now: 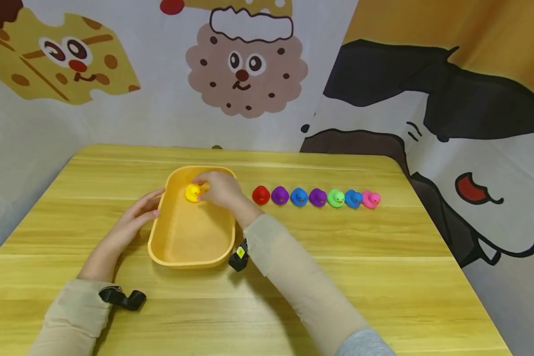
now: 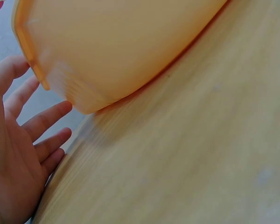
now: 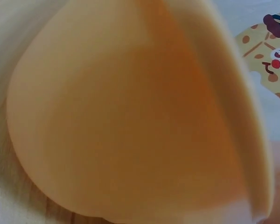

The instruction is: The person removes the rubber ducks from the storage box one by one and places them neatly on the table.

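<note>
An orange-yellow plastic tray (image 1: pixel 191 265) with rounded corners lies on the table. Inside its far part is a small yellow rubber duck (image 1: pixel 193 193), pinched between the thumb and fingers of my right hand (image 1: pixel 222 190), which reaches in over the right rim. My left hand (image 1: pixel 135 220) is beside the tray's left wall, its fingers spread and fairly straight. From the left wrist, the fingertips (image 2: pixel 23 65) appear right at the tray's rim. The tray wall (image 3: pixel 130 116) fills most of the right wrist view and hides the duck there.
Right of the tray runs a row of small rubber ducks: a red duck (image 1: pixel 261 195), then purple, blue and green ones, ending in a pink duck (image 1: pixel 371 199). A cartoon-printed cloth (image 1: pixel 151 123) hangs behind the wooden table (image 1: pixel 338 277).
</note>
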Available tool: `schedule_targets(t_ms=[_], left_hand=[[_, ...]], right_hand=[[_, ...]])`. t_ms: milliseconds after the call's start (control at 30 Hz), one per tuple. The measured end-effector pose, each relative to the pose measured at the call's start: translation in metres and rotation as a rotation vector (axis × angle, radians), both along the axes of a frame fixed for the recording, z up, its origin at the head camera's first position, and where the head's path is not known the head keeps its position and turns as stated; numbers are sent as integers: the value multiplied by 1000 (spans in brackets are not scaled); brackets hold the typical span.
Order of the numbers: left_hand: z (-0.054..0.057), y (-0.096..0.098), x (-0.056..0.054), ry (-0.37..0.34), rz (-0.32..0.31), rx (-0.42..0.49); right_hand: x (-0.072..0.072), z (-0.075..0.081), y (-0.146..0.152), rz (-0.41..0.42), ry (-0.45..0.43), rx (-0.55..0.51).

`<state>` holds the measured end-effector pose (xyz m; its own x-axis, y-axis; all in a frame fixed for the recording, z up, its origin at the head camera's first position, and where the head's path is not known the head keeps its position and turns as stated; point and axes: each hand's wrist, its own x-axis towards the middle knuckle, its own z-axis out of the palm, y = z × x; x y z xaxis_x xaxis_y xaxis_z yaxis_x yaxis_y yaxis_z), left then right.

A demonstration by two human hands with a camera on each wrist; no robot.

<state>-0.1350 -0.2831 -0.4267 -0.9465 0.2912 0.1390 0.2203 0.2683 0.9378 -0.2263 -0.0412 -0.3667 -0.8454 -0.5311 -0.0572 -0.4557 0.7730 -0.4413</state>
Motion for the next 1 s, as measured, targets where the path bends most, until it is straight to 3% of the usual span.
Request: schedule_targets(t_ms=[200, 667, 1000], left_hand=[[1, 0, 0, -1, -3, 0], [2, 0, 1, -21, 7, -7], [2, 0, 1, -10, -1, 17]], right_hand=[[1, 0, -2, -1, 9, 66], [4, 0, -4, -18, 18, 77], [3, -2, -6, -10, 62, 140]])
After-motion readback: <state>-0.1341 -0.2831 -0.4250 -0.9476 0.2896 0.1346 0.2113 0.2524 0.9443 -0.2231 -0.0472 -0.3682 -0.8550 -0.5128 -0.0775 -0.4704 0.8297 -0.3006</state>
